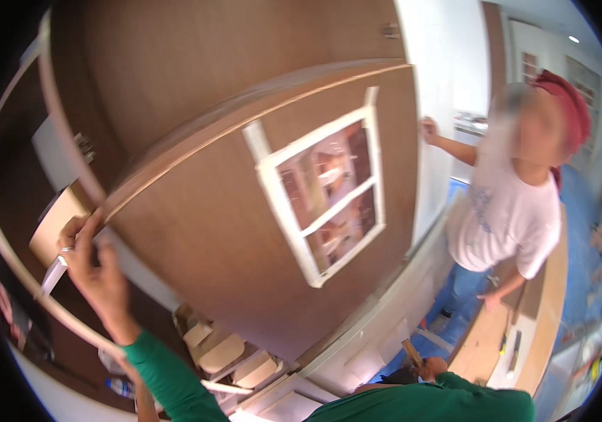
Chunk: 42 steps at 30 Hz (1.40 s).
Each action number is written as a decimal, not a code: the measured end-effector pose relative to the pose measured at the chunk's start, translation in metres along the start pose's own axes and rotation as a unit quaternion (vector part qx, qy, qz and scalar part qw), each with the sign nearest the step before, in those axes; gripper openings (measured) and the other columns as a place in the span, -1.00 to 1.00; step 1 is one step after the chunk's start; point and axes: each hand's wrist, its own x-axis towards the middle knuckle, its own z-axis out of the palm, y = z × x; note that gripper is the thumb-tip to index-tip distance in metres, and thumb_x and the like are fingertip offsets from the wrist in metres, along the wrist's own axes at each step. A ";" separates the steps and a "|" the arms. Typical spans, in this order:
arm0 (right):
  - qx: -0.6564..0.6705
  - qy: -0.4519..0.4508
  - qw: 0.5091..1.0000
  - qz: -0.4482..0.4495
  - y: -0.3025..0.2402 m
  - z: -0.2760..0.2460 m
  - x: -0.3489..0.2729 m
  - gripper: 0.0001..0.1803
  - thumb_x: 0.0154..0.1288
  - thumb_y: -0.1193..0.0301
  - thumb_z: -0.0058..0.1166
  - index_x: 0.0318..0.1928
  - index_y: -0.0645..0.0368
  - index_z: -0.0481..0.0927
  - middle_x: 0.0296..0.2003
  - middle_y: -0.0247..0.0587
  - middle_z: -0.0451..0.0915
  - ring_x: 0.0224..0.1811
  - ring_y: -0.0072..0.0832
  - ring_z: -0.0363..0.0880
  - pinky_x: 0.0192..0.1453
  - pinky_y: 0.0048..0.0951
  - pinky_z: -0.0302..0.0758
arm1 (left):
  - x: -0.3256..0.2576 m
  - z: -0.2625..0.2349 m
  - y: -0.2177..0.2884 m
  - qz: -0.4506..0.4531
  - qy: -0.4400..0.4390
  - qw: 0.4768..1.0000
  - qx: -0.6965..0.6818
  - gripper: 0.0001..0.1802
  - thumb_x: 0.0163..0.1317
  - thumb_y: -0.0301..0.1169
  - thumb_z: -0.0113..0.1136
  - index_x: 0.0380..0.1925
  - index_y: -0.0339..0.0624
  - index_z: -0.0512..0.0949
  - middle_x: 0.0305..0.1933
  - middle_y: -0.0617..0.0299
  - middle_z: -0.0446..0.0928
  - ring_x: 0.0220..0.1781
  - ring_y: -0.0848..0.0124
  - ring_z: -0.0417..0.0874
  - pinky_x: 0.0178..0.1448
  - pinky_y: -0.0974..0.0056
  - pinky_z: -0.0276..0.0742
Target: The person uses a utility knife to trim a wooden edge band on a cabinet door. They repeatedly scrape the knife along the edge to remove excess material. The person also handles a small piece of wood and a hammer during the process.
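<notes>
A large brown wood panel stands tilted before me, against a brown cabinet. White tape frames and crosses a shiny pane on its face. My left hand is raised at the panel's upper left corner, its fingertips touching the edge there and the other fingers apart. Low in front of me, my right hand is closed around a short piece of wood, perhaps a tool handle; its lower end is hidden.
A person in a light shirt and red head covering stands at right, one hand by the panel's right edge. A workbench beside them bears hand tools. Curved wood pieces lie below the panel. Blue sheeting covers the floor.
</notes>
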 end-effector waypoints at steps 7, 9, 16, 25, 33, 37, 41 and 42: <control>-0.059 0.185 0.897 -0.397 -0.137 -0.136 -0.034 -0.48 0.17 -0.06 0.51 -0.23 0.20 0.86 -0.32 0.12 0.82 -0.21 0.14 0.85 -0.02 0.11 0.78 | -0.152 0.040 0.186 0.031 -0.386 0.870 -0.306 -0.07 0.25 0.13 0.65 0.43 -0.31 0.63 0.37 -0.23 0.62 0.42 -0.24 0.63 0.51 -0.22 0.54; -0.118 0.174 0.832 -0.513 -0.191 -0.185 -0.046 -0.58 0.11 0.06 0.52 -0.29 0.19 0.83 -0.34 0.06 0.80 -0.27 0.08 0.83 -0.08 0.08 0.77 | -0.219 0.045 0.220 0.001 -0.471 0.829 -0.303 0.09 0.29 0.23 0.59 0.50 -0.48 0.52 0.40 -0.37 0.57 0.49 -0.34 0.58 0.60 -0.23 0.51; -0.247 0.194 0.678 -0.664 -0.316 -0.305 -0.113 -0.66 0.02 0.17 0.54 -0.34 0.14 0.77 -0.34 -0.11 0.71 -0.20 -0.07 0.77 0.00 -0.03 0.71 | -0.230 0.027 0.223 -0.080 -0.637 0.718 -0.268 -0.02 0.36 0.24 0.54 0.36 -0.51 0.57 0.12 -0.33 0.75 0.19 -0.34 0.80 0.30 -0.21 0.72; -0.044 0.449 0.573 -0.684 -0.378 -0.373 -0.213 -0.16 0.36 0.17 0.56 0.52 0.33 0.56 0.33 0.18 0.68 0.45 0.07 0.63 0.59 0.11 0.48 | -0.182 -0.014 0.202 -0.395 -0.357 0.795 -0.292 -0.16 0.42 -0.10 0.60 0.42 -0.46 0.40 0.10 -0.36 0.72 0.13 -0.33 0.79 0.25 -0.17 0.69; 0.215 0.143 0.744 -0.616 -0.374 -0.302 -0.184 -0.47 0.61 0.36 0.31 0.43 0.41 0.60 0.14 0.18 0.78 0.18 0.02 0.81 0.34 -0.14 0.66 | -0.165 0.027 0.238 -0.369 -0.231 0.804 -0.405 0.43 0.31 -0.57 0.48 0.83 -0.36 -0.48 0.61 -0.54 0.16 0.65 -0.47 0.30 0.67 -0.25 0.31; 0.216 0.249 0.701 -0.633 -0.366 -0.329 -0.198 -0.66 0.72 0.40 0.20 0.31 0.34 0.67 -0.09 0.12 0.80 -0.08 -0.04 0.81 0.10 -0.14 0.70 | -0.154 0.027 0.251 -0.274 -0.214 0.837 -0.422 0.44 0.30 -0.51 0.56 0.84 -0.36 -0.42 0.58 -0.53 0.25 0.57 -0.49 0.39 0.67 -0.26 0.34; 0.268 0.223 0.695 -0.629 -0.358 -0.340 -0.173 -0.69 0.66 0.36 0.21 0.17 0.37 0.71 -0.18 -0.06 0.81 -0.14 -0.38 0.78 0.05 -0.28 0.69 | -0.133 0.029 0.242 -0.169 -0.065 0.970 -0.160 -0.19 0.40 -0.35 0.58 0.51 -0.33 0.36 0.33 -0.32 0.63 0.40 -0.23 0.69 0.36 -0.17 0.68; 0.273 0.208 0.687 -0.641 -0.359 -0.344 -0.177 -0.69 0.67 0.36 0.21 0.17 0.37 0.71 -0.18 -0.05 0.82 -0.14 -0.38 0.79 0.05 -0.28 0.69 | -0.124 0.019 0.233 -0.123 -0.048 0.984 -0.123 -0.22 0.40 -0.34 0.58 0.52 -0.32 0.42 0.33 -0.30 0.64 0.40 -0.22 0.70 0.36 -0.18 0.68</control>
